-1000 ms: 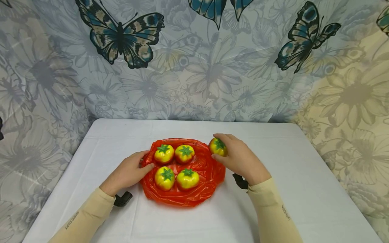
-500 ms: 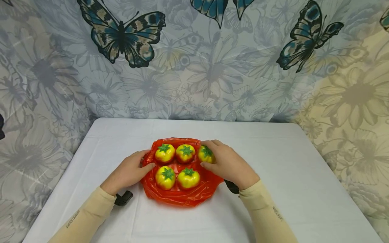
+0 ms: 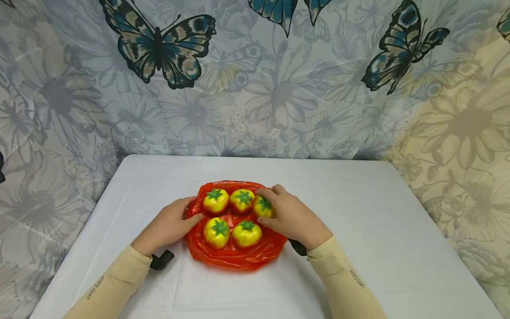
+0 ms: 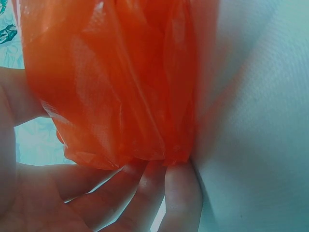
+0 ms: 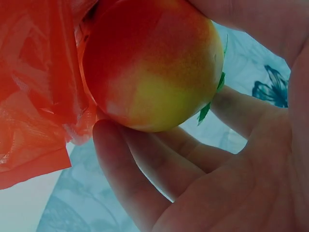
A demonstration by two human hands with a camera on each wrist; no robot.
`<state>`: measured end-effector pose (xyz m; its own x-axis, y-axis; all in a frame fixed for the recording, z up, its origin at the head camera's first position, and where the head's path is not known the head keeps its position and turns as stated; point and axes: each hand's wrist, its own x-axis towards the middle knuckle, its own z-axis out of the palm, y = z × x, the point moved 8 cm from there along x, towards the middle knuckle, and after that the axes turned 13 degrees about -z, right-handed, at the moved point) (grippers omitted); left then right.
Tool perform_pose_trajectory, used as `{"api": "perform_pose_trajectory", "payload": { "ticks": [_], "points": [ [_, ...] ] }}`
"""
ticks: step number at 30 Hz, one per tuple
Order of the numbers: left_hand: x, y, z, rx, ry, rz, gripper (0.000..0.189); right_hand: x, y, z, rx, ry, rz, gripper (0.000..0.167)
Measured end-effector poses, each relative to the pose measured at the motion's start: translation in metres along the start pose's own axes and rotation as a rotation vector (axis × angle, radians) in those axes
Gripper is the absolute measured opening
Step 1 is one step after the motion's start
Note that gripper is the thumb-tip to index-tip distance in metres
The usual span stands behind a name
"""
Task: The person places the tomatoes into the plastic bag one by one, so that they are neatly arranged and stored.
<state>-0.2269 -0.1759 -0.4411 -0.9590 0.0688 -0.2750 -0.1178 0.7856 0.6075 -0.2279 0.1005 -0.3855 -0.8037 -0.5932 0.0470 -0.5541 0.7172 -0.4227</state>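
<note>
A red plastic bag [image 3: 275,246] lies spread on the table with its rim folded into a ring. Four-lobed green leaves top the yellow-and-red toy tomatoes in it, among them a front left one [image 3: 216,233] and a front right one [image 3: 247,234]. My right hand [image 3: 296,219] grips another toy tomato [image 5: 154,67] between thumb and fingers, over the bag's right back part. Its red underside faces the bag in the right wrist view. My left hand [image 3: 169,226] holds the bag's left side, thumb over the rim; in the left wrist view its fingers [image 4: 181,193] touch the plastic.
A white cloth covers the table [image 3: 159,177]. Behind it hangs a backdrop with flowers and butterflies [image 3: 157,51]. Dark camera mounts [image 3: 161,260] sit under the wrists.
My right hand has carried its toy tomato leftward from beyond the bag's right rim to beside the back row tomatoes. The left hand stays on the bag.
</note>
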Motion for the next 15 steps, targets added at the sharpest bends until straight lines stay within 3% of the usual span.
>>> {"api": "perform_pose_trajectory", "payload": {
  "ticks": [15],
  "points": [
    [-0.001,0.002,0.0,-0.007,0.002,0.009,0.064,0.003,0.002,0.012,-0.025,-0.065,0.018,0.062]
  ]
}}
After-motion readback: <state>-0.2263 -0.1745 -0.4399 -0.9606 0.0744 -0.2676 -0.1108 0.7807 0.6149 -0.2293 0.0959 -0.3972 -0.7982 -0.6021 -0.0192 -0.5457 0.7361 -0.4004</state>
